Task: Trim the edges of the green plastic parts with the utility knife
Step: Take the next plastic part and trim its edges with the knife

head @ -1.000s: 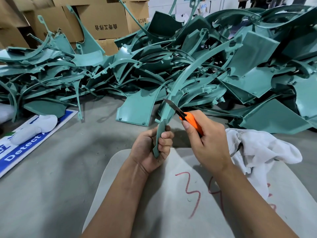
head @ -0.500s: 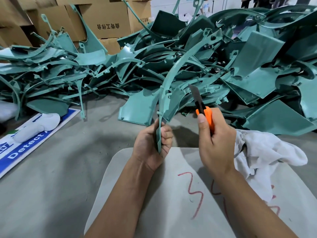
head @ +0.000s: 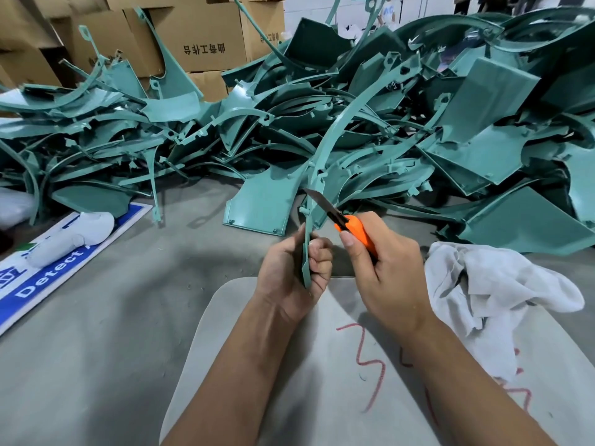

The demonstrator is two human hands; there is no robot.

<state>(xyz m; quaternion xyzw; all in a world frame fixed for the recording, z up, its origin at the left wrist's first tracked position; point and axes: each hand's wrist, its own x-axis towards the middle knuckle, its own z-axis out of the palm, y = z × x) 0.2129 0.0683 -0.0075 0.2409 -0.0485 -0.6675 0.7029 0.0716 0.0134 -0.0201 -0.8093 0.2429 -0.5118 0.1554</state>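
Heap of green plastic parts [head: 370,123] fills the upper half of the frame, left edge to right edge: curved strips, flat panels, tabs and brackets tangled together on the grey floor [head: 96,317]. One flat panel [head: 262,204] lies at the heap's near edge, centre frame.

Cardboard boxes [head: 196,37] stacked behind the heap, upper left; dark printing on one face.

Pale rounded board [head: 322,381] in the lower centre, under both forearms, red marks drawn on it. White cloth [head: 495,294], crumpled, lies on the board's right side, just beside the right wrist.

Blue and white sign [head: 61,262] flat on the floor at the left edge, with a white wrapped bundle [head: 74,236] resting across it.

Curved green strip [head: 325,162] stands near upright at centre frame, arcing up and to the right over the heap. Left hand [head: 289,272] grips its lower end; fingers [head: 318,255] curled round the strip, thumb up along its left side.

Right hand [head: 386,268] just right of the left, fingers closed round the orange utility knife [head: 354,231], thumb laid along the handle's near side. Blade extended, pointing up and left; its tip meets the strip's right edge just above the left hand, beside a small tab. Whether the edge bites into the plastic I cannot tell.
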